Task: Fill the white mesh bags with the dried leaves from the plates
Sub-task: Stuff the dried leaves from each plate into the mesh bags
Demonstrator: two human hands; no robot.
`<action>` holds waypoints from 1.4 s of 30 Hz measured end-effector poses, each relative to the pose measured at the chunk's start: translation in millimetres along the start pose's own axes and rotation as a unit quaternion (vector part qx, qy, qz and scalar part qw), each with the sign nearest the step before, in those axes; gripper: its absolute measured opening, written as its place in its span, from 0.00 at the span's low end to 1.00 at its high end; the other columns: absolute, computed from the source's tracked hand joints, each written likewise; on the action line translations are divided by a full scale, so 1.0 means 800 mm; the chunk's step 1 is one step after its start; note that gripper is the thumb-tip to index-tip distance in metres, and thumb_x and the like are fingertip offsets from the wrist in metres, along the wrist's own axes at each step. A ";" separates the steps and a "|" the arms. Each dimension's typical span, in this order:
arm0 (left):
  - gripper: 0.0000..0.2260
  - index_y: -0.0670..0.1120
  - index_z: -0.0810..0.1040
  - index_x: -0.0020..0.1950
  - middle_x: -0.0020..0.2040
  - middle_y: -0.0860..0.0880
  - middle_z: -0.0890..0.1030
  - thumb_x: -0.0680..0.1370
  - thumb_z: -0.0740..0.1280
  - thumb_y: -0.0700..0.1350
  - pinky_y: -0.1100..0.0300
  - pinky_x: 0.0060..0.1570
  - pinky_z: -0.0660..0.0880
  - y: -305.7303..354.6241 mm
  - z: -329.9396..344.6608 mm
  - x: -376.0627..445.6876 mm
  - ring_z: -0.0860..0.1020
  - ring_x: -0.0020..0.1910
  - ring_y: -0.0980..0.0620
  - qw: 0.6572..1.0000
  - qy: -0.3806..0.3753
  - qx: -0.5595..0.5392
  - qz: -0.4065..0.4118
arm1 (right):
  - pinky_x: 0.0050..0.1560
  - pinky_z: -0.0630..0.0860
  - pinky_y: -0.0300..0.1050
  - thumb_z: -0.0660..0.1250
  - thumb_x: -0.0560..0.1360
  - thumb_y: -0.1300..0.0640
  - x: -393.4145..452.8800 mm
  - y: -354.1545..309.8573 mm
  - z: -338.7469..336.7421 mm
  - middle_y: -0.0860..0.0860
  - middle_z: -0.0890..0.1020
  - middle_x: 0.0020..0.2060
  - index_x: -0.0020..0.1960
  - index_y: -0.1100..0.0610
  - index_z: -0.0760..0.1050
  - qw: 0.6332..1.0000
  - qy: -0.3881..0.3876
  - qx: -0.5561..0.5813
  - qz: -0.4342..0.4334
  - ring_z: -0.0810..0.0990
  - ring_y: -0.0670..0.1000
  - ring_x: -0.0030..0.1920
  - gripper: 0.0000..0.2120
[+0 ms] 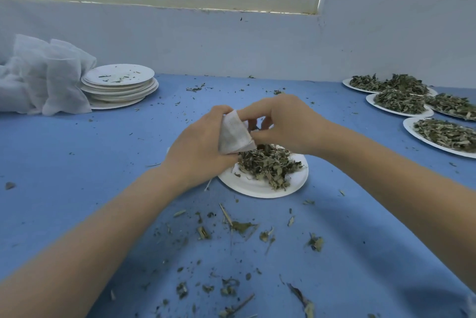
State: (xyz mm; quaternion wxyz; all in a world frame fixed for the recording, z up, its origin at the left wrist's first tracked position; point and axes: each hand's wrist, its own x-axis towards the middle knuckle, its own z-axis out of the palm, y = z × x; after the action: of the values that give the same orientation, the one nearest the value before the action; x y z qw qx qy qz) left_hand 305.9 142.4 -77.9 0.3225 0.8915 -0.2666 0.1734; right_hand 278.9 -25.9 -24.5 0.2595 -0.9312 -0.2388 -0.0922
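Observation:
A white paper plate [291, 186] sits in the middle of the blue table with a heap of dried leaves [268, 163] on it. Just above the heap, my left hand [198, 147] grips a small white mesh bag [234, 135], tilted with its lower end near the leaves. My right hand [283, 122] is at the bag's upper edge, fingers curled and pinching the fabric. The bag's mouth is hidden behind my fingers.
A stack of used plates [118, 86] stands at the back left beside a pile of white mesh bags [43, 75]. Several plates heaped with dried leaves [401, 101] line the right edge. Loose leaf bits [239, 227] litter the blue cloth near me.

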 end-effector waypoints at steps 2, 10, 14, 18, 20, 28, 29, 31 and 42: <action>0.27 0.52 0.66 0.64 0.47 0.56 0.71 0.68 0.72 0.46 0.69 0.34 0.63 0.001 0.001 0.000 0.69 0.43 0.55 1.000 -0.001 0.008 0.001 | 0.41 0.70 0.28 0.72 0.71 0.59 -0.001 0.001 -0.001 0.39 0.79 0.33 0.50 0.46 0.83 0.999 0.042 -0.025 -0.003 0.74 0.37 0.34 0.11; 0.27 0.51 0.68 0.65 0.49 0.57 0.72 0.68 0.72 0.47 0.63 0.39 0.65 0.008 0.005 -0.002 0.71 0.45 0.55 1.000 -0.005 -0.012 0.015 | 0.38 0.67 0.23 0.68 0.72 0.63 -0.001 -0.001 0.011 0.40 0.82 0.39 0.53 0.48 0.81 0.997 -0.051 0.047 0.040 0.75 0.30 0.36 0.13; 0.30 0.53 0.66 0.66 0.52 0.59 0.70 0.65 0.70 0.50 0.62 0.43 0.65 0.008 0.005 -0.003 0.70 0.47 0.57 1.000 -0.010 -0.016 0.016 | 0.40 0.67 0.26 0.66 0.74 0.63 -0.005 0.005 0.008 0.49 0.83 0.44 0.54 0.50 0.80 0.997 -0.066 0.031 0.026 0.74 0.37 0.37 0.13; 0.32 0.51 0.63 0.67 0.53 0.57 0.69 0.67 0.73 0.46 0.60 0.43 0.64 -0.002 0.000 0.000 0.69 0.46 0.55 1.000 -0.013 0.021 -0.018 | 0.50 0.71 0.34 0.69 0.73 0.57 -0.017 0.014 -0.008 0.42 0.83 0.46 0.51 0.39 0.79 0.995 -0.028 0.092 0.042 0.78 0.36 0.44 0.13; 0.29 0.51 0.65 0.65 0.51 0.55 0.71 0.68 0.72 0.46 0.59 0.41 0.63 -0.007 -0.004 -0.001 0.68 0.44 0.52 0.997 -0.012 0.066 -0.021 | 0.47 0.71 0.33 0.71 0.72 0.50 -0.024 0.019 -0.014 0.40 0.83 0.44 0.49 0.41 0.80 0.994 0.004 0.081 0.068 0.79 0.36 0.44 0.07; 0.26 0.49 0.67 0.65 0.59 0.50 0.74 0.68 0.71 0.48 0.58 0.45 0.65 -0.010 -0.007 -0.004 0.73 0.53 0.46 0.994 -0.028 0.104 -0.012 | 0.39 0.71 0.31 0.72 0.66 0.39 -0.043 0.021 0.002 0.43 0.80 0.44 0.56 0.43 0.77 0.978 -0.099 -0.135 0.128 0.74 0.37 0.39 0.20; 0.26 0.49 0.67 0.65 0.59 0.50 0.74 0.68 0.70 0.48 0.58 0.46 0.65 -0.010 -0.007 -0.005 0.73 0.53 0.45 0.994 -0.030 0.105 -0.010 | 0.37 0.68 0.28 0.72 0.68 0.42 -0.042 0.021 0.006 0.44 0.81 0.46 0.57 0.45 0.78 0.978 -0.092 -0.143 0.121 0.73 0.38 0.38 0.19; 0.26 0.50 0.67 0.65 0.59 0.50 0.74 0.68 0.70 0.48 0.58 0.46 0.65 -0.009 -0.007 -0.006 0.73 0.53 0.45 0.994 -0.032 0.108 -0.008 | 0.37 0.69 0.28 0.72 0.71 0.47 -0.041 0.021 0.008 0.45 0.82 0.45 0.54 0.49 0.81 0.981 -0.066 -0.141 0.117 0.76 0.41 0.40 0.14; 0.27 0.49 0.68 0.65 0.57 0.51 0.75 0.68 0.71 0.48 0.58 0.45 0.65 -0.009 -0.007 -0.007 0.74 0.51 0.47 0.995 -0.028 0.095 0.006 | 0.54 0.74 0.41 0.71 0.72 0.55 -0.028 0.005 -0.036 0.46 0.81 0.43 0.49 0.53 0.82 0.996 0.025 -0.062 0.063 0.80 0.44 0.42 0.07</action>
State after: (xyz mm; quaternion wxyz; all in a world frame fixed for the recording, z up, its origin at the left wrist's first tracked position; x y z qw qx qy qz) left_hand 305.0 152.7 -79.3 0.2275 0.9210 -0.2635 0.1746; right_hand 260.2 -52.9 -8.8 0.2121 -0.9562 -0.1664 -0.1137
